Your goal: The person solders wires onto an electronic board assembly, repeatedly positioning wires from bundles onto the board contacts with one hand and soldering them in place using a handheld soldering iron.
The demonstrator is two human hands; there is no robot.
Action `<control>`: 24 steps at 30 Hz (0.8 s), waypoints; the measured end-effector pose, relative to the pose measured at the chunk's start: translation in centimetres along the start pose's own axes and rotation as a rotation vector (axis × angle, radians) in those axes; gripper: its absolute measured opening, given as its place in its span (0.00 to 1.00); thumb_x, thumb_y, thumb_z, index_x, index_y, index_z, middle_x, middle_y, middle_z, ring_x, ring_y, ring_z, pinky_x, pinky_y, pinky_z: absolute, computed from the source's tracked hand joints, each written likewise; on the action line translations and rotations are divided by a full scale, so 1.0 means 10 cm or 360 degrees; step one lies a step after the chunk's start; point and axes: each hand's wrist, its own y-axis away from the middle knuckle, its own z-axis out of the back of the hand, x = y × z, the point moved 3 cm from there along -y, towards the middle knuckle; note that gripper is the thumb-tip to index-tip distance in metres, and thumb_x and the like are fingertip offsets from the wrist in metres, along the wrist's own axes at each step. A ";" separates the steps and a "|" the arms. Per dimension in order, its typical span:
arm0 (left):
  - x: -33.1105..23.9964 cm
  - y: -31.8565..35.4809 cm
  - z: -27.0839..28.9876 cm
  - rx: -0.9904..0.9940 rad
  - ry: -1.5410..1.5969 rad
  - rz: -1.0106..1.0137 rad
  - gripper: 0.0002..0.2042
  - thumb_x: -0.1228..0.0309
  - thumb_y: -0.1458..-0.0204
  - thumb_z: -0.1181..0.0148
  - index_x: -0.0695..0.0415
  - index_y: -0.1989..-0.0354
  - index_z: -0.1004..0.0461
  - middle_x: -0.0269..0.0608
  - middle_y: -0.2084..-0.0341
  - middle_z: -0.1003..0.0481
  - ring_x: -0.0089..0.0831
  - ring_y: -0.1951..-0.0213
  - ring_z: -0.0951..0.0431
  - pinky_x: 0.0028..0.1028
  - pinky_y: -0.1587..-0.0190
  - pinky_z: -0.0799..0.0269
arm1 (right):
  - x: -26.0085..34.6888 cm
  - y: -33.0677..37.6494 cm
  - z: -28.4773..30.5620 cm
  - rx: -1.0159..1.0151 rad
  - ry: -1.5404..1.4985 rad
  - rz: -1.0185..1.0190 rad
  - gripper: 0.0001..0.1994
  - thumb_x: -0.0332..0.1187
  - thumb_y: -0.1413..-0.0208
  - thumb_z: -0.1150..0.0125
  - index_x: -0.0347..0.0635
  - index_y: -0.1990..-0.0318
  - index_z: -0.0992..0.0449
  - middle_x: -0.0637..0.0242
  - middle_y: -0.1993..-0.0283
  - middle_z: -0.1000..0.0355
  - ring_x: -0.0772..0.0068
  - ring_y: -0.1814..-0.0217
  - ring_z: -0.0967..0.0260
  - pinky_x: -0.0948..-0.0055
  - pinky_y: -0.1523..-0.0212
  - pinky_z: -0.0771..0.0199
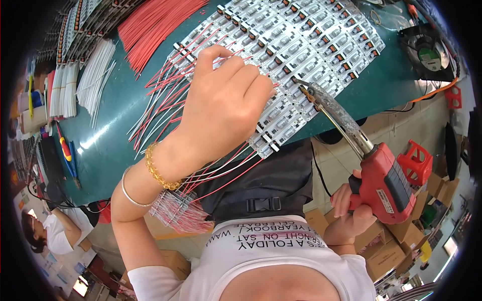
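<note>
Green bench [381,85] edge below boards [301,45]

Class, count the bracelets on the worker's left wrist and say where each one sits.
2: an amber bead bracelet nearest the left hand, and a thin silver bangle further up the forearm.

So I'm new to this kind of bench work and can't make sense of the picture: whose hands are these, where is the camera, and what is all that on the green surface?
The camera sits on the worker's head and looks down, so both arms are the worker's own. The wide lens bends straight edges. The left hand, with a bead bracelet and a bangle, rests on a panel of small circuit boards on the green table, fingers among thin red and white wires. The right hand grips a red soldering gun, its tip close to the boards. Bundles of red wire and white wire lie farther back.
</note>
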 end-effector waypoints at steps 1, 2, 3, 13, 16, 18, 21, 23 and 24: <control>0.00 -0.01 0.01 0.0007 0.0001 -0.0003 0.07 0.77 0.60 0.35 0.55 0.72 0.25 0.33 0.81 0.29 0.31 0.75 0.31 0.34 0.55 0.39 | 0.00 0.01 0.01 -0.0008 0.0019 -0.0008 0.43 0.64 0.51 0.47 0.25 0.46 0.40 0.76 0.90 0.43 0.82 0.91 0.47 0.81 0.85 0.43; 0.00 -0.02 0.02 0.0019 0.0011 -0.0001 0.07 0.77 0.60 0.35 0.55 0.72 0.25 0.34 0.80 0.29 0.31 0.74 0.31 0.34 0.55 0.39 | 0.00 0.01 0.02 -0.0014 0.0016 -0.0011 0.43 0.64 0.51 0.47 0.25 0.46 0.40 0.76 0.90 0.43 0.82 0.91 0.47 0.81 0.85 0.43; 0.00 -0.04 0.03 0.0030 0.0020 0.0002 0.06 0.77 0.60 0.35 0.55 0.73 0.26 0.34 0.79 0.29 0.32 0.74 0.31 0.34 0.55 0.38 | 0.00 0.02 0.04 -0.0013 0.0013 -0.0016 0.43 0.64 0.51 0.47 0.25 0.46 0.40 0.76 0.90 0.43 0.82 0.90 0.46 0.81 0.85 0.42; -0.01 -0.02 0.00 0.0026 0.0208 0.0116 0.05 0.78 0.60 0.36 0.56 0.74 0.25 0.35 0.77 0.29 0.34 0.69 0.30 0.32 0.55 0.39 | -0.02 0.02 0.05 -0.0012 -0.0121 0.0042 0.43 0.64 0.48 0.50 0.25 0.44 0.41 0.77 0.89 0.42 0.82 0.90 0.46 0.81 0.83 0.41; -0.04 -0.02 0.01 -0.0069 0.0402 0.0356 0.05 0.77 0.60 0.36 0.56 0.75 0.26 0.36 0.73 0.29 0.34 0.66 0.31 0.32 0.57 0.40 | -0.08 0.05 0.12 -0.0001 -0.0094 0.0019 0.44 0.64 0.49 0.49 0.25 0.44 0.42 0.77 0.89 0.42 0.82 0.90 0.45 0.81 0.83 0.41; -0.08 0.00 -0.04 0.0010 0.0363 0.0374 0.05 0.77 0.61 0.37 0.56 0.77 0.27 0.36 0.71 0.29 0.35 0.64 0.32 0.32 0.58 0.41 | -0.08 0.07 0.14 0.0066 -0.0087 0.0007 0.44 0.64 0.49 0.49 0.25 0.44 0.42 0.76 0.89 0.41 0.82 0.90 0.45 0.81 0.83 0.41; -0.07 -0.01 -0.07 0.0001 0.0404 0.0417 0.05 0.77 0.62 0.37 0.56 0.78 0.28 0.36 0.71 0.29 0.35 0.64 0.32 0.32 0.58 0.42 | -0.09 0.07 0.14 0.0157 -0.0038 -0.0034 0.43 0.64 0.49 0.49 0.25 0.45 0.42 0.75 0.89 0.41 0.81 0.90 0.45 0.81 0.84 0.41; -0.06 0.00 -0.08 -0.0004 0.0406 0.0414 0.05 0.78 0.62 0.38 0.57 0.78 0.29 0.36 0.71 0.29 0.35 0.64 0.32 0.32 0.58 0.42 | -0.09 0.07 0.13 0.0186 0.0002 -0.0062 0.43 0.64 0.49 0.48 0.25 0.45 0.41 0.75 0.88 0.40 0.81 0.90 0.45 0.81 0.84 0.42; -0.06 0.01 -0.08 -0.0011 0.0403 0.0406 0.05 0.78 0.63 0.38 0.57 0.78 0.29 0.36 0.71 0.29 0.35 0.64 0.32 0.32 0.58 0.42 | -0.08 0.06 0.12 0.0169 -0.0003 -0.0058 0.41 0.63 0.49 0.48 0.25 0.47 0.40 0.75 0.88 0.40 0.81 0.89 0.44 0.81 0.85 0.42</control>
